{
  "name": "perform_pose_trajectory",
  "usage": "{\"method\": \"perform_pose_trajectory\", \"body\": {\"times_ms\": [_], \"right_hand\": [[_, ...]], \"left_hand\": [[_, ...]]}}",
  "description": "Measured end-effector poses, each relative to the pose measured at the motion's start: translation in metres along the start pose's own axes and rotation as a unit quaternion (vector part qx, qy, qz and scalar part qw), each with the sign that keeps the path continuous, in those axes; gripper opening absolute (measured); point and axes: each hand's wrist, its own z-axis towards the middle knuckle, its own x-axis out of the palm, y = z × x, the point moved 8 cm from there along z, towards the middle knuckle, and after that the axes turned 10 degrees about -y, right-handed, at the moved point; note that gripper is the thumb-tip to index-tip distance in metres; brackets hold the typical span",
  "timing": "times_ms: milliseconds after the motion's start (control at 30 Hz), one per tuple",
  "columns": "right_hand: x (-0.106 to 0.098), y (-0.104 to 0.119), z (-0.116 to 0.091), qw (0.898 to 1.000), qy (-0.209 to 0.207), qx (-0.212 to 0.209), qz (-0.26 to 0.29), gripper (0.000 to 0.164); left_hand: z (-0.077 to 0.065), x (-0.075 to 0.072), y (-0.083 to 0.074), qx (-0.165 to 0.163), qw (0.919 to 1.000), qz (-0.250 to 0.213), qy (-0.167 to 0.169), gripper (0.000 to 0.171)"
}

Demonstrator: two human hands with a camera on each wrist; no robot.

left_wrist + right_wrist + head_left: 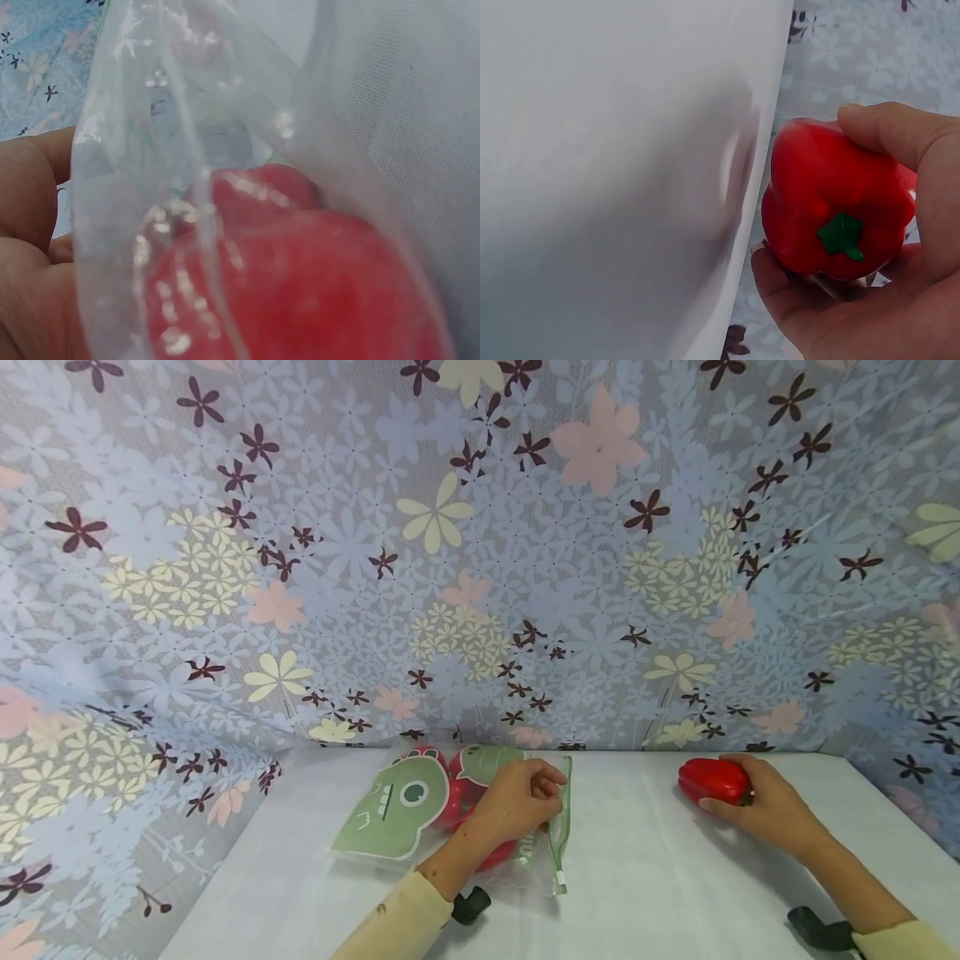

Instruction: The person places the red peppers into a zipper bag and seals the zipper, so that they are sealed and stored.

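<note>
A clear zip bag (560, 843) with a green cartoon dinosaur print lies on the table with several red items inside. Through its film, one rounded red item (330, 292) fills much of the left wrist view. My left hand (521, 802) reaches over the bag and pinches its edge near the green zip strip; the fingertips are partly hidden. Off to the right, my right hand (776, 802) grips a red bell pepper (712, 781) above the table. Thumb and fingers lie on opposite sides of the pepper, whose green stem (842, 235) shows in the right wrist view.
The white-covered table (637, 877) runs back to a flowered cloth (480, 568) hanging behind it. Dark wrist-worn devices (817, 931) sit at both wrists. Between the bag and the pepper lies a stretch of white cloth.
</note>
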Motion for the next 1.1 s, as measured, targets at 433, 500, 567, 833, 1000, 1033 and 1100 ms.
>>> {"method": "perform_pose_trajectory", "body": {"times_ms": [433,500,567,833,1000,1033,1100], "right_hand": [[0.015,0.039,-0.006,0.998,-0.005,-0.043,0.039,0.088],[0.018,0.045,-0.007,0.998,-0.003,-0.046,0.046,0.087],[0.021,0.051,-0.009,0.997,0.001,-0.049,0.052,0.086],[0.028,0.071,-0.013,0.995,-0.001,-0.076,0.071,0.083],[0.031,0.081,-0.016,0.993,0.0,-0.087,0.082,0.082],[0.032,0.083,-0.017,0.992,0.001,-0.088,0.085,0.082],[0.034,0.087,-0.018,0.992,0.005,-0.09,0.09,0.082]], "left_hand": [[0.0,0.0,0.001,-0.006,1.0,-0.002,0.001,0.025],[-0.001,0.0,0.001,-0.006,1.0,-0.002,0.001,0.026],[-0.001,0.0,0.001,-0.007,1.0,-0.001,0.001,0.026],[-0.001,0.0,0.0,-0.006,1.0,-0.004,0.002,0.027],[-0.001,0.0,0.0,-0.006,1.0,-0.006,0.003,0.026],[-0.001,0.0,0.0,-0.007,0.9999,-0.007,0.003,0.026],[-0.001,0.0,-0.001,-0.009,0.9999,-0.008,0.003,0.026]]}}
